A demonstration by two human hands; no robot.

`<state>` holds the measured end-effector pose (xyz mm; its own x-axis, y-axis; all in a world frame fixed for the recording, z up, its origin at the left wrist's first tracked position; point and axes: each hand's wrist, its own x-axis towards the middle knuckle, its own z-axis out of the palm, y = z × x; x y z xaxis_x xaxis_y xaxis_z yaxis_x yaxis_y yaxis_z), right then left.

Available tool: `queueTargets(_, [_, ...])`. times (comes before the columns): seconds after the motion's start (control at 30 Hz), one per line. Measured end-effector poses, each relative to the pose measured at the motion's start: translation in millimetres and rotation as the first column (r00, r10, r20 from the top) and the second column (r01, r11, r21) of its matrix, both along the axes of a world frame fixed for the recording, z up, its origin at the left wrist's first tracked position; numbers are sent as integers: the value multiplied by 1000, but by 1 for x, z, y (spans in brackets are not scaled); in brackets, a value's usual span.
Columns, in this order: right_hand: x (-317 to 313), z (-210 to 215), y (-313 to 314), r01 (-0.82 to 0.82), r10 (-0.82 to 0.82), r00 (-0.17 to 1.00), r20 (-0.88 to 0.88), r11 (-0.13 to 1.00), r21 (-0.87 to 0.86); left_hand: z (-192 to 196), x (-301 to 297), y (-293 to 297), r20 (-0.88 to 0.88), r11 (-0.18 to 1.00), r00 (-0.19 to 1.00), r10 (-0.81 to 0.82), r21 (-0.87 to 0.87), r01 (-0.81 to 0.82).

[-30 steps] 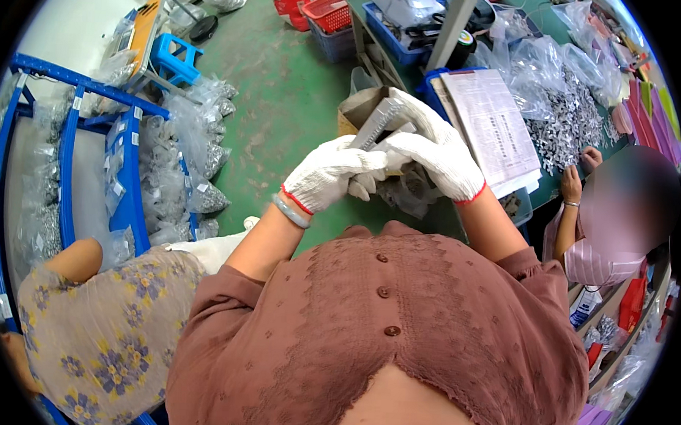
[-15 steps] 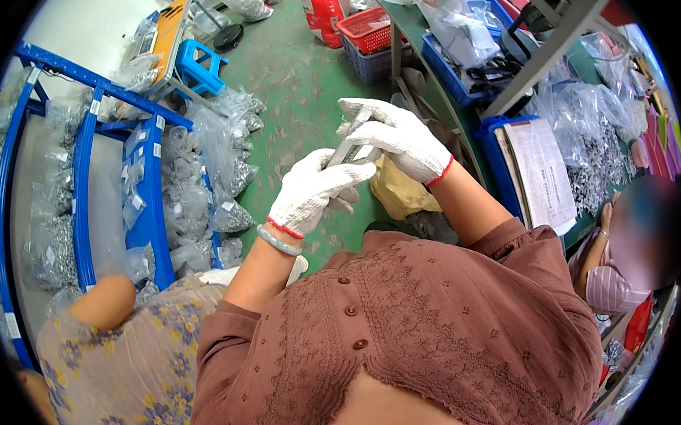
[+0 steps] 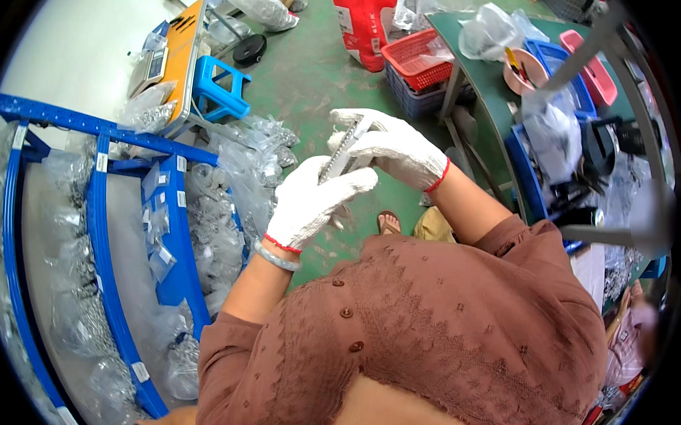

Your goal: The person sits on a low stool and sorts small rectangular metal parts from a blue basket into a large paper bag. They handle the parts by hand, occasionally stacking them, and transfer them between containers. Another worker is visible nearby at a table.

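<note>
- Strips [image 3: 343,148] of grey metal, at least two, slant between the two hands in front of the shirt; fingers hide part of them, so an exact count cannot be told.
- Left hand [image 3: 314,200], in a white glove, grasps the strips' lower end: thumb along the top, fingers half curled beneath, parted only by the metal.
- Right hand [image 3: 396,148], gloved alike, grasps the upper end, fingers bent over and around it; its thumb cannot be made out clearly.
- One bracelet [image 3: 276,257] circles the left wrist, below the glove's red edge.
- One brown shirt [image 3: 427,307], three buttons in view.
- One sandalled foot [image 3: 389,224] on the green floor, just beside one yellow sack [image 3: 434,226].
- Two co-workers at the edges: a forearm [image 3: 172,420] low on the left, a striped sleeve [image 3: 627,346] on the right.
- One blue rack [image 3: 111,256] on the left, with many clear bags [image 3: 211,207], too crowded to count.
- One green table [image 3: 483,71] on the right, bearing one pink bowl [image 3: 523,71].
- One blue stool [image 3: 228,97], near one orange-topped table [image 3: 186,50] with one scale [image 3: 150,71].
- Two stacked baskets, red [image 3: 417,60] over grey-blue [image 3: 414,96], beside one red bag [image 3: 368,24].
</note>
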<state>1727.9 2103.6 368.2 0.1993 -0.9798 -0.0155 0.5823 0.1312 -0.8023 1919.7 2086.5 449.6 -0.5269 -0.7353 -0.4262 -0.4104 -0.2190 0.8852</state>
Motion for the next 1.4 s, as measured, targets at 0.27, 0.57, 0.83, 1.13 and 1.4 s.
queueTargets(0.27, [-1,24,-206,-75,38,968,-248,987,-139,-4,7,-190,-55,970,994,90,-224,-100])
queueTargets(0.57, [-21,24,-429,79,-88,985,-150,995,-63,-1,-14,-441,8,966,999,-45,-253,46])
queueTargets(0.83, [-85,46,-612,328,-337,932,-134,941,-86,32,-91,-661,-33,940,952,-304,-170,294])
queueTargets(1.13, [-192,42,-863,146,-157,978,138,985,89,16,-181,-919,-235,943,940,-247,165,289])
queueTargets(1.4, [-267,78,-1053,165,-169,932,321,986,40,38,-261,-1119,-272,944,926,-263,125,305])
